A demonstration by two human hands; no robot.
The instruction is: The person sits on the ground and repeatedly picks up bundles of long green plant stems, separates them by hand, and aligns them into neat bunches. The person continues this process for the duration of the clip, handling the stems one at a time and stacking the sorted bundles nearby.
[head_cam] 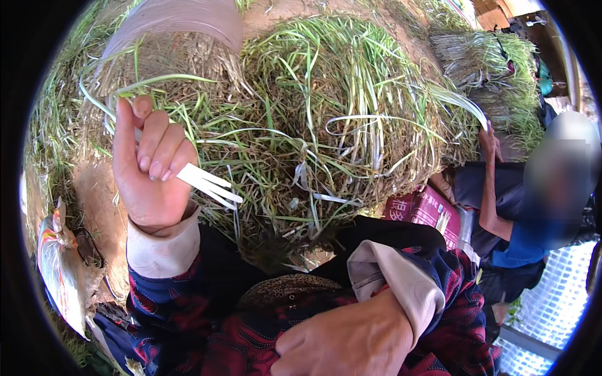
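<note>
My left hand [157, 169] is raised at the left, palm towards me, with its fingers curled round a few chive-like stalks [202, 183]. Their white lower ends stick out to the right of the palm, and longer green leaves trail out past the fingertips. Close to my lap at the bottom, my right hand [343, 338] shows only its back. Its fingers are bent under and hidden, so whether anything is in them cannot be seen. In front of my knees spreads a heap of green leaves and brownish plant litter [282, 178], with white-stemmed stalks [371, 117] lying across it.
At the right sits another person, whose hand [489, 141] grips a bunch of stalks [463, 105]. Beside that person lies a purple printed bag [423, 211]. Bundled plants [489, 70] lie behind. A pale sheet [188, 19] covers part of the far heap; a white plastic sack [61, 268] stands left.
</note>
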